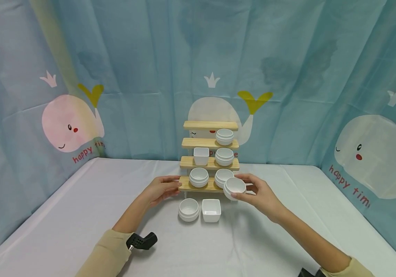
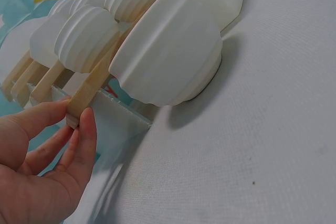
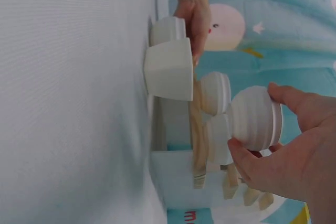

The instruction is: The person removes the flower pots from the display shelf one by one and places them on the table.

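Observation:
A tiered wooden display stand (image 1: 210, 125) with stepped boards stands at the table's middle. My left hand (image 1: 163, 189) pinches the left end of its lowest board (image 2: 86, 93) between thumb and fingers. In my right hand (image 1: 261, 196) a round white bowl (image 1: 234, 186) is held by the rim and side, in front of the lowest board's right end. Behind it, another round bowl (image 1: 223, 176) sits on that board, partly hidden. A round bowl (image 1: 199, 177) is at the board's left. Higher up are a square bowl (image 1: 201, 156) and two round bowls (image 1: 224, 156).
On the white tablecloth (image 1: 253, 246), in front of the stand, a round bowl (image 1: 189, 210) and a square bowl (image 1: 211, 211) stand side by side. A blue curtain (image 1: 142, 69) with whale prints hangs behind the table and along its sides.

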Action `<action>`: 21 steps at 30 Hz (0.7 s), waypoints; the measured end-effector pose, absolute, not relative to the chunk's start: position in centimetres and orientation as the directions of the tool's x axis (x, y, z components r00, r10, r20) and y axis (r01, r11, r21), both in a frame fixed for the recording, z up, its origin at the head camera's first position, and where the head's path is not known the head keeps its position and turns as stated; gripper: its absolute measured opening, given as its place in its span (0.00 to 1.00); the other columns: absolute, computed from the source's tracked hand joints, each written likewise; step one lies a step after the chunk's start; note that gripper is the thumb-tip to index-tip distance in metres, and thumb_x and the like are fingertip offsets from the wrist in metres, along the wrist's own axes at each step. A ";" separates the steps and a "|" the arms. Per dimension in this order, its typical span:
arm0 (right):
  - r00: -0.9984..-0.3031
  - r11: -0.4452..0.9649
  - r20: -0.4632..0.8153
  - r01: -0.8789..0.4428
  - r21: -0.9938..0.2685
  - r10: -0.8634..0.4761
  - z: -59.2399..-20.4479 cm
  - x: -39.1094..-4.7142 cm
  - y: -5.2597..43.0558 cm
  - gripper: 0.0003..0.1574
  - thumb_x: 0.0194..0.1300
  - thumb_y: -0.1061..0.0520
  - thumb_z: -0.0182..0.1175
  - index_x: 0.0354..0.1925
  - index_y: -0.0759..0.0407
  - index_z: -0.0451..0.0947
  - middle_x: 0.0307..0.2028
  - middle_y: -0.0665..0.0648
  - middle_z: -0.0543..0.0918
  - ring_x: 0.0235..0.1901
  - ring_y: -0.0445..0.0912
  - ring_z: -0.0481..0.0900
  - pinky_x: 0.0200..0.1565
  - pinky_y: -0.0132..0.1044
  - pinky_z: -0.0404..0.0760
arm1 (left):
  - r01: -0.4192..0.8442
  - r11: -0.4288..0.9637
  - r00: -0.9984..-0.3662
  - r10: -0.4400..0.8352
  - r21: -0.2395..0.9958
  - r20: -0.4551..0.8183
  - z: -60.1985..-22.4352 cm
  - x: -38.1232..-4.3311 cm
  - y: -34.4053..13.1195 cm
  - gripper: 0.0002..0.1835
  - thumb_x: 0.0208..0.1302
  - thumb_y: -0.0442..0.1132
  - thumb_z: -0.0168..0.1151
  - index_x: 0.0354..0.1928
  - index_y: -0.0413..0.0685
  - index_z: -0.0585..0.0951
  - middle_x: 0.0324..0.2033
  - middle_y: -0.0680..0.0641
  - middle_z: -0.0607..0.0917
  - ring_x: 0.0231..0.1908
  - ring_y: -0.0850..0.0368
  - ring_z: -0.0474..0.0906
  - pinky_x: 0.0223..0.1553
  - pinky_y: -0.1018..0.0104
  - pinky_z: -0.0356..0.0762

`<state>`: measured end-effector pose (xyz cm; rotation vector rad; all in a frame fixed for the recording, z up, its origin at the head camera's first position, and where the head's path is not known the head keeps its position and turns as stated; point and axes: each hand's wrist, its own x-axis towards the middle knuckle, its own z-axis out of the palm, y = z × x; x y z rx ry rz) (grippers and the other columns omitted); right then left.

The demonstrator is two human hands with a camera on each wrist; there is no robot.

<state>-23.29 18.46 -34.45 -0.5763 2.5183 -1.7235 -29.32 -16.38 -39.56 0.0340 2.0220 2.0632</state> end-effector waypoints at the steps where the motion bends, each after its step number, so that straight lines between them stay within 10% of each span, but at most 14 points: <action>1: -0.931 0.314 0.174 -0.279 -0.908 -0.322 -34.5 -23.3 18.5 0.39 0.67 0.59 0.73 0.71 0.65 0.72 0.63 0.67 0.77 0.55 0.52 0.82 0.49 0.30 0.85 | -0.162 -0.006 -0.968 0.195 0.987 -0.158 -39.6 -29.3 -16.4 0.30 0.78 0.32 0.61 0.76 0.28 0.66 0.45 0.46 0.84 0.36 0.65 0.86 0.44 0.73 0.88; 21: -0.927 0.294 0.150 -0.257 -0.921 -0.343 -35.9 -23.1 18.9 0.39 0.65 0.58 0.74 0.71 0.65 0.72 0.66 0.68 0.76 0.52 0.50 0.82 0.50 0.30 0.85 | -0.154 -0.047 -0.967 0.214 0.987 -0.141 -39.6 -29.4 -16.5 0.29 0.78 0.30 0.59 0.75 0.26 0.65 0.44 0.47 0.84 0.35 0.64 0.86 0.43 0.74 0.88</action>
